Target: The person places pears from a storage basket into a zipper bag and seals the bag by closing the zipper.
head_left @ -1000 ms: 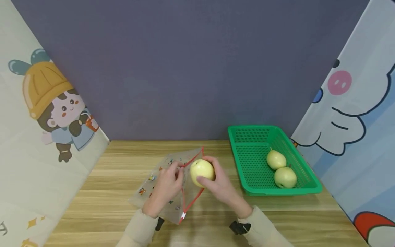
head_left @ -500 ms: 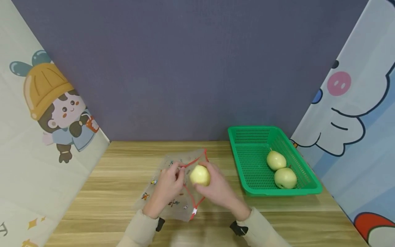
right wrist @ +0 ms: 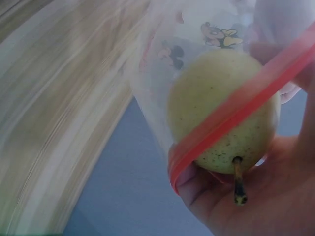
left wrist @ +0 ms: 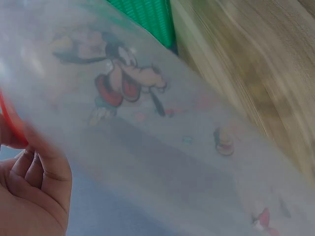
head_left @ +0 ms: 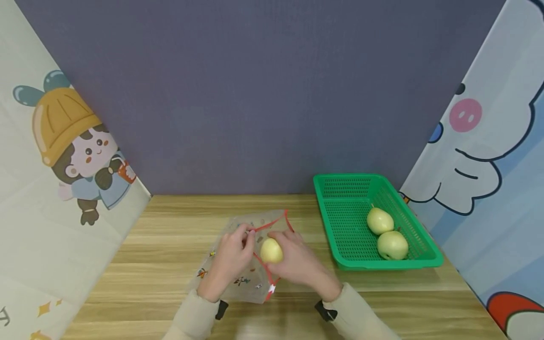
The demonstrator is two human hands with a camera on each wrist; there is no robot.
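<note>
A pale yellow pear [head_left: 271, 250] with a dark stem is gripped by my right hand [head_left: 295, 259] at the mouth of a clear zipper bag [head_left: 244, 278]. In the right wrist view the bag's red edge [right wrist: 236, 105] crosses in front of the pear [right wrist: 216, 93], which sits partly inside. My left hand [head_left: 231, 252] pinches the red rim near its middle, holding the mouth apart. Cartoon figures are printed on the bag [left wrist: 147, 128], which fills much of the left wrist view. A white slider [head_left: 272, 288] sits at the rim's near end.
A green plastic basket [head_left: 335, 236] stands to the right on the wooden table [head_left: 140, 264]. Two more pears, one pear [head_left: 380, 221] behind the other pear [head_left: 393, 245], lie in its right side. A dark grey panel [head_left: 272, 94] rises behind the table.
My right hand has moved left and slightly down, taking the pear further into the bag's mouth. The bag's rim has shifted right, while my left hand has stayed nearly still.
</note>
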